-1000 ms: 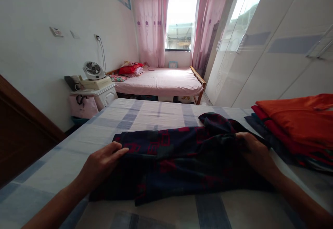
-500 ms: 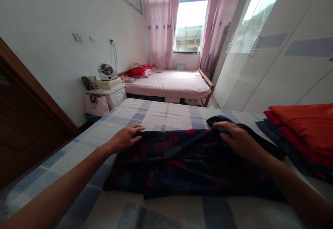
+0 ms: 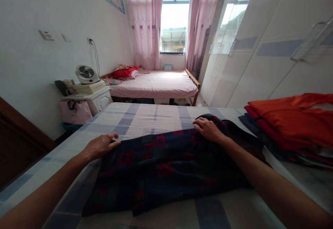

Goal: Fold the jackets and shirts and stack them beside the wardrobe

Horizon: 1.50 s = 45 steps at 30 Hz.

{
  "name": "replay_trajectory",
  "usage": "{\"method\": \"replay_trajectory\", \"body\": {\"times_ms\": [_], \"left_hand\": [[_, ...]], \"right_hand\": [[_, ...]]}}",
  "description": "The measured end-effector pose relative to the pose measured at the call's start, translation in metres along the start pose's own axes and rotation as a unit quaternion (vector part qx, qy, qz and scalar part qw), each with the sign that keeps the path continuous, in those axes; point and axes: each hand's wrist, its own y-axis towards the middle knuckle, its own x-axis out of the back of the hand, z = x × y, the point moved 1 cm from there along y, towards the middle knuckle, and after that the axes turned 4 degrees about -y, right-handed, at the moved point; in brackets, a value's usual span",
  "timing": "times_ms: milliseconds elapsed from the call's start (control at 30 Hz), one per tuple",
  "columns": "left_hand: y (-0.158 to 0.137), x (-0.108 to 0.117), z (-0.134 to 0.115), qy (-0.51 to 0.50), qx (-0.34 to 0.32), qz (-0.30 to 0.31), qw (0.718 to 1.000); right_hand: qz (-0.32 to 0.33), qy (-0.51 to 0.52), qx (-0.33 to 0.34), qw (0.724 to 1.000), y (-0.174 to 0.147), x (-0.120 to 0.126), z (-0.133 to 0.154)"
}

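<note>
Across the near bed lies a dark navy and green garment (image 3: 166, 166) with red angular patterns; its exact kind is unclear. At its far left corner is my left hand (image 3: 101, 145), its thumb and curled fingers closed on the fabric edge. My right hand (image 3: 208, 129) rests on the far right part, palm down with fingers stretched over the cloth. Beside that hand the fabric is bunched and folded over. The garment's near right part is partly hidden by my right forearm.
A stack of folded clothes (image 3: 288, 121), orange on top, sits at the right of the checked bed sheet (image 3: 156, 113). Beyond stand a pink-covered bed (image 3: 161, 85), a nightstand (image 3: 100, 99) with a fan (image 3: 87, 73), and white wardrobes (image 3: 249, 69) along the right.
The view has swung right. The garment now lies slanted, its left end nearer to me. My left fingers have closed on its corner, and my right hand has flattened onto the cloth.
</note>
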Motion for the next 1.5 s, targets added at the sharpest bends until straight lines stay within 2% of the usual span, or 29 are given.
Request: {"method": "replay_trajectory", "body": {"times_ms": [67, 100, 167, 200, 267, 300, 400, 500, 567, 633, 700, 767, 867, 933, 1000, 1067, 1133, 1200, 1267, 1367, 1433, 1500], "left_hand": [[-0.002, -0.011, -0.004, 0.042, 0.003, -0.064, 0.997], [-0.005, -0.016, -0.01, 0.047, -0.024, -0.106, 0.993], [-0.015, -0.027, -0.026, 0.041, -0.118, -0.17, 0.978], [-0.021, -0.034, -0.035, 0.035, -0.172, -0.179, 0.968], [-0.033, -0.05, -0.05, 0.029, -0.25, -0.149, 0.956], [-0.037, -0.059, -0.054, 0.032, -0.268, -0.128, 0.954], [-0.045, -0.08, -0.056, 0.036, -0.263, -0.081, 0.961], [-0.044, -0.086, -0.052, 0.023, -0.246, -0.054, 0.967], [-0.042, -0.08, -0.054, -0.005, -0.232, -0.042, 0.972], [-0.043, -0.069, -0.063, -0.063, -0.214, -0.052, 0.973], [-0.049, -0.055, -0.081, -0.147, -0.207, -0.079, 0.964], [-0.06, -0.046, -0.106, -0.242, -0.227, -0.066, 0.941], [-0.081, -0.049, -0.147, -0.325, -0.283, 0.037, 0.901], [-0.092, -0.061, -0.169, -0.313, -0.316, 0.076, 0.892], [-0.098, -0.075, -0.187, -0.274, -0.346, 0.092, 0.893], [-0.1, -0.085, -0.202, -0.242, -0.377, 0.107, 0.887], [-0.102, -0.086, -0.217, -0.249, -0.42, 0.105, 0.866], [-0.107, -0.077, -0.233, -0.304, -0.463, 0.101, 0.826], [-0.115, -0.06, -0.249, -0.384, -0.483, 0.131, 0.776], [-0.128, -0.031, -0.269, -0.486, -0.466, 0.182, 0.717], [-0.129, -0.015, -0.275, -0.53, -0.424, 0.172, 0.713], [-0.121, -0.003, -0.273, -0.578, -0.34, 0.122, 0.732]], "right_hand": [[-0.034, -0.036, -0.078, 0.996, 0.002, 0.005, -0.004], [-0.043, -0.055, -0.127, 0.989, 0.003, 0.006, -0.008], [-0.04, -0.075, -0.218, 0.972, 0.006, 0.006, -0.02], [-0.034, -0.073, -0.253, 0.964, 0.006, 0.005, -0.026], [-0.025, -0.054, -0.293, 0.954, 0.005, 0.002, -0.038], [-0.024, -0.04, -0.301, 0.952, 0.004, 0.002, -0.043], [-0.047, 0.01, -0.304, 0.951, -0.003, 0.009, -0.054], [-0.096, 0.068, -0.282, 0.952, -0.014, 0.033, -0.054], [-0.13, 0.179, -0.224, 0.949, -0.026, 0.056, -0.045], [-0.128, 0.339, -0.135, 0.922, -0.045, 0.078, -0.027], [-0.073, 0.44, -0.051, 0.894, -0.069, 0.092, 0.0], [0.004, 0.42, 0.008, 0.907, -0.096, 0.093, 0.03], [0.074, 0.377, 0.078, 0.92, -0.133, 0.078, 0.07], [0.093, 0.371, 0.088, 0.92, -0.151, 0.067, 0.084], [0.099, 0.379, 0.081, 0.917, -0.162, 0.062, 0.085], [0.096, 0.392, 0.064, 0.912, -0.163, 0.061, 0.071], [0.051, 0.382, 0.028, 0.922, -0.156, 0.062, 0.044], [-0.026, 0.329, -0.01, 0.944, -0.144, 0.057, 0.009], [-0.061, 0.27, -0.023, 0.961, -0.13, 0.046, -0.024], [-0.02, 0.248, -0.02, 0.968, -0.115, 0.026, -0.058], [0.005, 0.279, -0.025, 0.96, -0.112, 0.019, -0.069], [0.02, 0.318, -0.03, 0.947, -0.114, 0.018, -0.074]]}}
